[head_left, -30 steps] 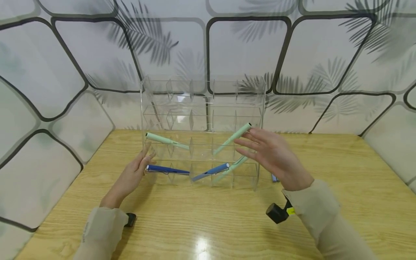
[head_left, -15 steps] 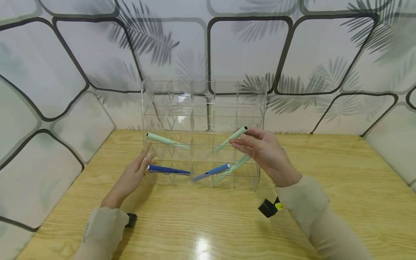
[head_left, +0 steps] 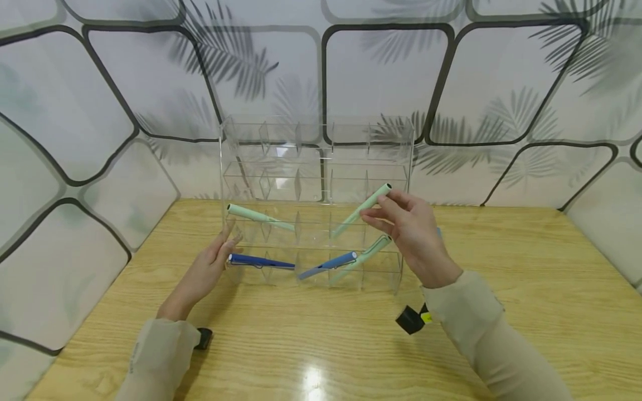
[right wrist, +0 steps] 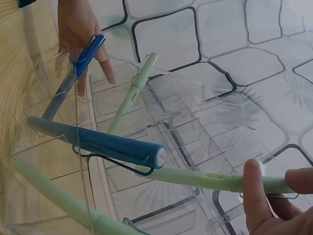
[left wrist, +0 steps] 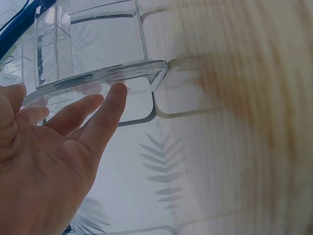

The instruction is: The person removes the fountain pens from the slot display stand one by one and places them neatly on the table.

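My right hand (head_left: 420, 239) pinches the upper end of a light green pen (head_left: 363, 209) between thumb and fingers. The pen slants, its lower end inside the right part of a clear tiered acrylic holder (head_left: 313, 247). At the holder's left side, my left hand (head_left: 203, 273) rests with its fingers against the clear panel; the left wrist view shows these fingers (left wrist: 110, 107) extended along the edge. Another light green pen (head_left: 251, 214) leans in the same tier at left. The front tier bears a dark blue pen (head_left: 261, 261), a lighter blue pen (head_left: 328, 264) and a green pen (head_left: 346, 270).
The holder stands on a wooden table (head_left: 281, 340) before a patterned wall covering (head_left: 383, 83). Its two back tiers (head_left: 316, 145) show clear dividers. A black device (head_left: 410, 320) sits below my right wrist. A small blue thing (head_left: 439, 233) peeks out behind that hand.
My right hand has gone from spread fingers beside the green pen to pinching it. In the last half second the pen's upper end has risen slightly rightward. My left hand has stayed put.
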A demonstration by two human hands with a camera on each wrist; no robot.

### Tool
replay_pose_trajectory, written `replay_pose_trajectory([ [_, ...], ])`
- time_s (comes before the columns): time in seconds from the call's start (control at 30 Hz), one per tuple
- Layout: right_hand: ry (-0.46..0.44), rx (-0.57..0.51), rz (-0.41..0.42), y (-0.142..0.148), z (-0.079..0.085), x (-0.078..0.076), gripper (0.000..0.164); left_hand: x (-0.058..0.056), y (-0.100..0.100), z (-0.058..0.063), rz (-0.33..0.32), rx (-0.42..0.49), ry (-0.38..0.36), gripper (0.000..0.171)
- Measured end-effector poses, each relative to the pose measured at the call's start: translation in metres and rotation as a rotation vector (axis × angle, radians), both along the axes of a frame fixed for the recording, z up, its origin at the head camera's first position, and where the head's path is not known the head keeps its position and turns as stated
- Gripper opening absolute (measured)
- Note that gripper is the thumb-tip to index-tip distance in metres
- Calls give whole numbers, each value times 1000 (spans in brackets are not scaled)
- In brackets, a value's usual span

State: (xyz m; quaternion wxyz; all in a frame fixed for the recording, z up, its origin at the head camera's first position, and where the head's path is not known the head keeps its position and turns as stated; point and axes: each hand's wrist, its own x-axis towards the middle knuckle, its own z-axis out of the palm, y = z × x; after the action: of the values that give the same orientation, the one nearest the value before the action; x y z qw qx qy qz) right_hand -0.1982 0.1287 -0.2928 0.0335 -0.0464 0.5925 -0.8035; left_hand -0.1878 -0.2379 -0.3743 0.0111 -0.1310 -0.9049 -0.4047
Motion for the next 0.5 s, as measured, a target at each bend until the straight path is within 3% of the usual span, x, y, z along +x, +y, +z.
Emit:
replay_pose_trajectory([
  [0.33,125,-92,-130,3,2,2,12,0,0,0,2,-4,-5,56],
  [0.5,181,-149,-144,6,6,4,13,0,0,0,5,-1,-6,56],
])
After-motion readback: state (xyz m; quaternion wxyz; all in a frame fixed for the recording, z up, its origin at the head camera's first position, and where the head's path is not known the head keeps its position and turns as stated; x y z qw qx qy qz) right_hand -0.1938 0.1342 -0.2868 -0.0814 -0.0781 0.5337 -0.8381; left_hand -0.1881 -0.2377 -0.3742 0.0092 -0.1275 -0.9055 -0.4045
